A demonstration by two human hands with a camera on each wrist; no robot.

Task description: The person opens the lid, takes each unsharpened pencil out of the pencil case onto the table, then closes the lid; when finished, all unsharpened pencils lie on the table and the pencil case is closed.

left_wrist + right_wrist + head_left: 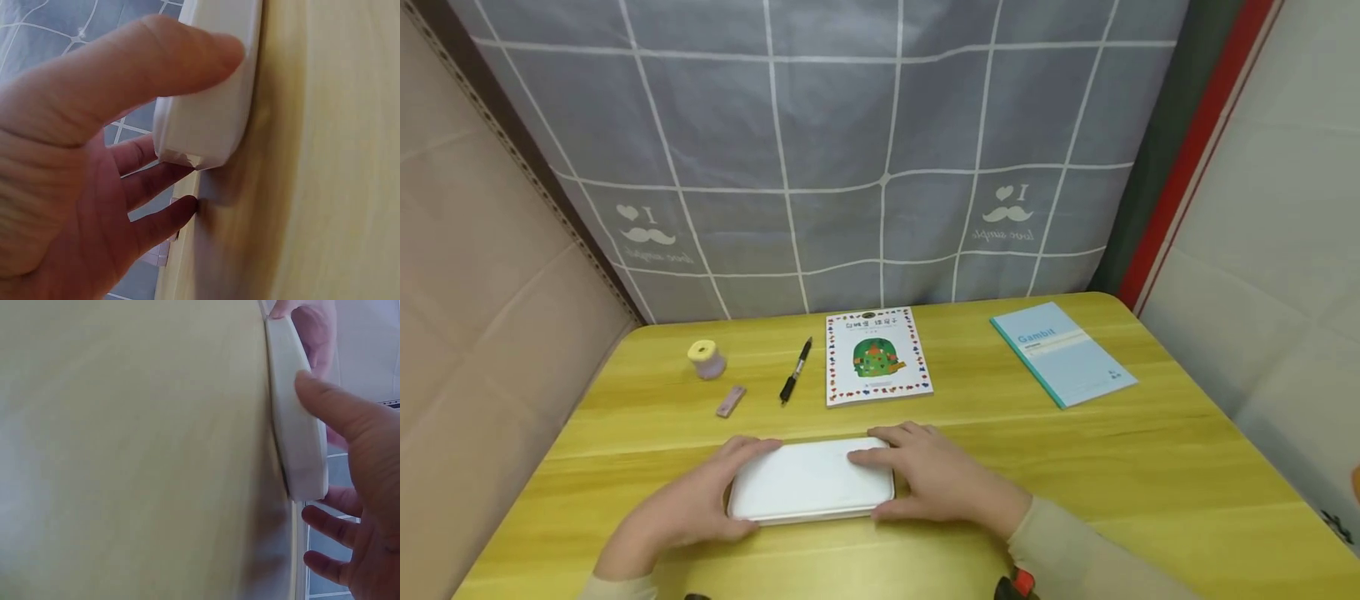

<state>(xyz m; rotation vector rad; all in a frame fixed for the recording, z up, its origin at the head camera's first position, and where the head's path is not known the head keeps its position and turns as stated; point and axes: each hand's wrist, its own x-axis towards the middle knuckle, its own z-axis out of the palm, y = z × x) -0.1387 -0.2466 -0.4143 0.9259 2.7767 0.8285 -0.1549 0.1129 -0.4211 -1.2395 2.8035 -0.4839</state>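
Two hands grip a white case near the table's front.
The left hand (700, 492) holds the left end of the white case (808, 479), thumb on its near side; the right hand (936, 479) grips the right end, one finger over the top. Whether its underside fully meets the table (1075, 500) is hard to tell. The sides look smooth, so an uneven squeeze could let one end slip, and that top finger pressing harder could tip it. Pushed forward, the case could bump the pink eraser (731, 401), pen (796, 371) or picture book (878, 357); the blue notebook (1063, 354) and yellow-topped pot (707, 360), farther off, seem safer.
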